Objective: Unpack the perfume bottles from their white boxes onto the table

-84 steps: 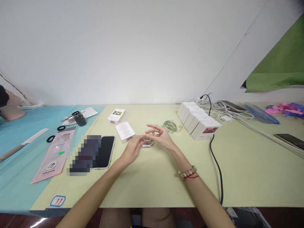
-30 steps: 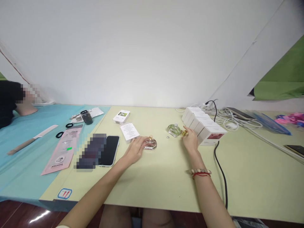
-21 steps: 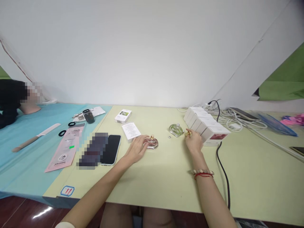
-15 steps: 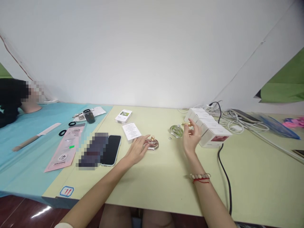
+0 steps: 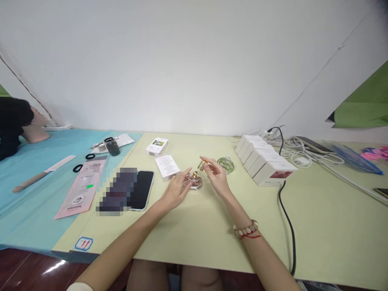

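Pinching a small gold cap [image 5: 201, 164] between thumb and forefinger of the right hand [image 5: 217, 178], fingertips closed tight on it, other fingers loosely curled. Holding it raised off the table, just above and a little right of the pink bottle [image 5: 194, 183]. Steadying that bottle with the left hand [image 5: 175, 190]: fingers apart and not closed round it, only fingertips against its left side (thumb pointing up beside the gold neck). Standing near the middle of the pale green table [image 5: 212, 238], neck uncovered.

Just behind the right hand, a green bottle [image 5: 227, 163]. Farther right, a row of white boxes [image 5: 266, 162] running toward the far edge. Just left of the left hand, a flat white box [image 5: 166, 166], then a dark phone [image 5: 142, 188] lying flat. On the right wrist, a bead bracelet [image 5: 246, 229]. Right of that arm, a black cable [image 5: 285, 218] running to the near edge.

At far left, on a blue cloth [image 5: 36, 202], a pink packet [image 5: 82, 189] and a knife [image 5: 38, 174], with another person [image 5: 12, 129] leaning at the far corner.
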{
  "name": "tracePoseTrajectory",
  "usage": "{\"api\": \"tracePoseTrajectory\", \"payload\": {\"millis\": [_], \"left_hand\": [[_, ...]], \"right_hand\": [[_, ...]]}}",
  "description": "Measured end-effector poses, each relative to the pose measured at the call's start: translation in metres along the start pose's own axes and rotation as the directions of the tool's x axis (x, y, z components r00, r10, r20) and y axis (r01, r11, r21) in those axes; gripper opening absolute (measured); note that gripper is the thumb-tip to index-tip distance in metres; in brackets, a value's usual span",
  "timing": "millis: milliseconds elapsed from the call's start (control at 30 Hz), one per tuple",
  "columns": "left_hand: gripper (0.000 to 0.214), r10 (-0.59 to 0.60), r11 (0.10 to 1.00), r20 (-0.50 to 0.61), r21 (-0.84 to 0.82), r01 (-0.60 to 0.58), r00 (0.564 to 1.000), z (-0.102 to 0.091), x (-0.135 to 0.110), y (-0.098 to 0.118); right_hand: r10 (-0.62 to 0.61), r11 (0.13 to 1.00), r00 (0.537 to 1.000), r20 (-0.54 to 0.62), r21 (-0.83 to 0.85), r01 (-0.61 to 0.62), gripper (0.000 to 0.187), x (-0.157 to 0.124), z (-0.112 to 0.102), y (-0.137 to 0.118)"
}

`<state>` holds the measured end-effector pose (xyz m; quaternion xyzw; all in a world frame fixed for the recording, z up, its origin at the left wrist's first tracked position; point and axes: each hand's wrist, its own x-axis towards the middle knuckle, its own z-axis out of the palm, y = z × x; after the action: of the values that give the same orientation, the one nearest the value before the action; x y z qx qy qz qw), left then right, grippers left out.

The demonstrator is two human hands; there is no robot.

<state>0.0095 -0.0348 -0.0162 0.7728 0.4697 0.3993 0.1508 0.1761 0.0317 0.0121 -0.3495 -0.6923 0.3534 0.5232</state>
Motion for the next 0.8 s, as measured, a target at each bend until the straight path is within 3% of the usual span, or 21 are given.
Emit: {"api": "tracePoseTrajectory", "payload": {"millis": [333,533,800], "left_hand": [[0.050,-0.010,0.999,-0.078,0.035,0.013,0.997,0.003,0.000,-0.003],[0.043,-0.035,0.994,-0.157,0.094,0.050,0.987,-0.002,0.001,-0.006],[0.033,-0.060,0.969,-0.213,0.222,0.108,0.975,-0.007,0.004,-0.012]], "right_hand": [[-0.064,0.997,0.977,0.205,-0.017,0.069,0.025,-0.003,0.003,-0.001],[-0.053,0.997,0.976,0.210,-0.043,0.064,0.033,-0.002,-0.001,0.004],[-0.023,0.998,0.975,0.220,-0.045,0.034,0.029,-0.005,0.005,0.014]]}}
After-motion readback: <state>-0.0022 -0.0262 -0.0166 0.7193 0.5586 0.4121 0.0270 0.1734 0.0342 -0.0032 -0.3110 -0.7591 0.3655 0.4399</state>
